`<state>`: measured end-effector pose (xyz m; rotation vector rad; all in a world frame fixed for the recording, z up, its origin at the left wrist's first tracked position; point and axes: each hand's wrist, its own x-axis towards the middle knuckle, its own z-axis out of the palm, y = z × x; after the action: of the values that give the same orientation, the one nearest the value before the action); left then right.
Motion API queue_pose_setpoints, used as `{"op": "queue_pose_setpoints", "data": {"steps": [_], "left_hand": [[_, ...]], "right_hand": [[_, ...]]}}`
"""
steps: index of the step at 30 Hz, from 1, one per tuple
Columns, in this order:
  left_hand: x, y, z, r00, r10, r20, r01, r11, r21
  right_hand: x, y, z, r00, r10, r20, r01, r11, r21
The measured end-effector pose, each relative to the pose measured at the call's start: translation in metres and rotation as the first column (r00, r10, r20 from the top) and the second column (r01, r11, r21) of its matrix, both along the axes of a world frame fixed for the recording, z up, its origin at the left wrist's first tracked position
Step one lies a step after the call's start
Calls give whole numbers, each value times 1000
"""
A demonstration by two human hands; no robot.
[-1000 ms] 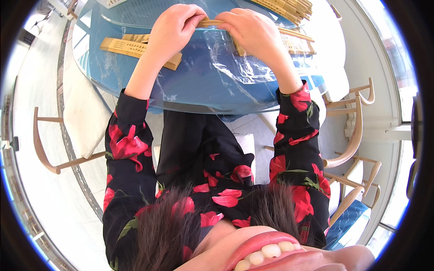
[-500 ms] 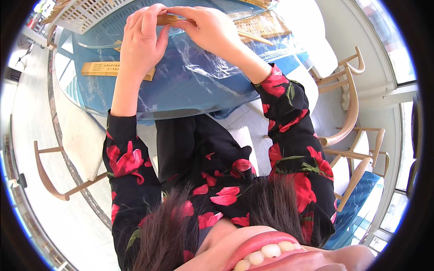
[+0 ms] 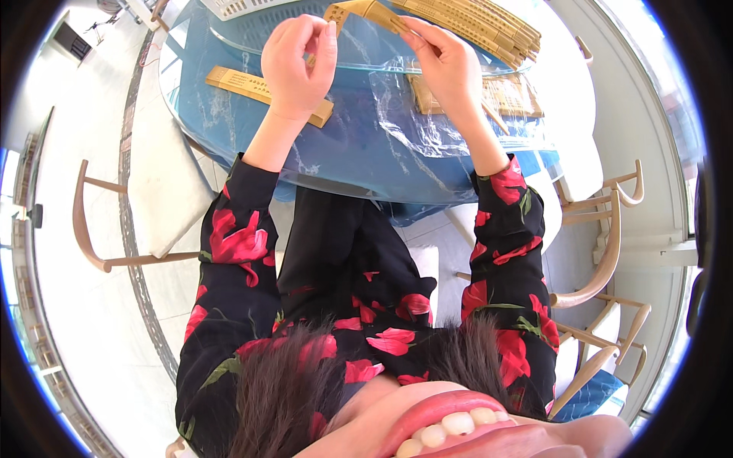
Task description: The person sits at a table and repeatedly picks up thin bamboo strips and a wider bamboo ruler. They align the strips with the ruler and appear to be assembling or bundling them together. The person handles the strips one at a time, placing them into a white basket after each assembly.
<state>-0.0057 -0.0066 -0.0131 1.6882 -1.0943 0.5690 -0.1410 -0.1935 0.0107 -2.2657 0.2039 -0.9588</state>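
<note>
Black sleeves (image 3: pixel 240 298) with red flowers lead up to the two hands over the blue marbled surface (image 3: pixel 347 145). Crumpled clear plastic (image 3: pixel 393 126) lies between the wrists, nearer the right; a tan packet (image 3: pixel 519 98) lies partly behind the right wrist, a thin stick (image 3: pixel 495 119) beside it. A flat tan piece (image 3: pixel 235 82) runs behind the left wrist. The right hand (image 3: pixel 449 72) pinches one end of a bent tan strip (image 3: pixel 366 10), which spans the gap between the hands. The left hand (image 3: pixel 296 69) curls at its other end; whether it grips cannot be told. Beyond the right hand lies a bundle of strips (image 3: pixel 481 29); beyond the left, a white basket (image 3: pixel 238 8).
</note>
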Motion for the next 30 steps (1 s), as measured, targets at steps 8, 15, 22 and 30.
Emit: {"op": "queue_pose_setpoints", "data": {"steps": [8, 15, 22, 30], "left_hand": [[-38, -44, 45, 466, -840, -278, 481, 504, -718], [-65, -80, 23, 200, -932, -301, 396, 358, -846], [1, -23, 40, 347, -916, -200, 137, 261, -956], [27, 15, 35, 413, -868, -277, 54, 327, -944]], "right_hand": [[8, 17, -4, 956, 219, 197, -243, 964, 108], [-2, 12, 1, 965, 176, 194, -224, 938, 265], [0, -12, 6, 874, 377, -305, -329, 923, 199], [-1, 8, 5, 555, 751, -359, -430, 628, 649]]}}
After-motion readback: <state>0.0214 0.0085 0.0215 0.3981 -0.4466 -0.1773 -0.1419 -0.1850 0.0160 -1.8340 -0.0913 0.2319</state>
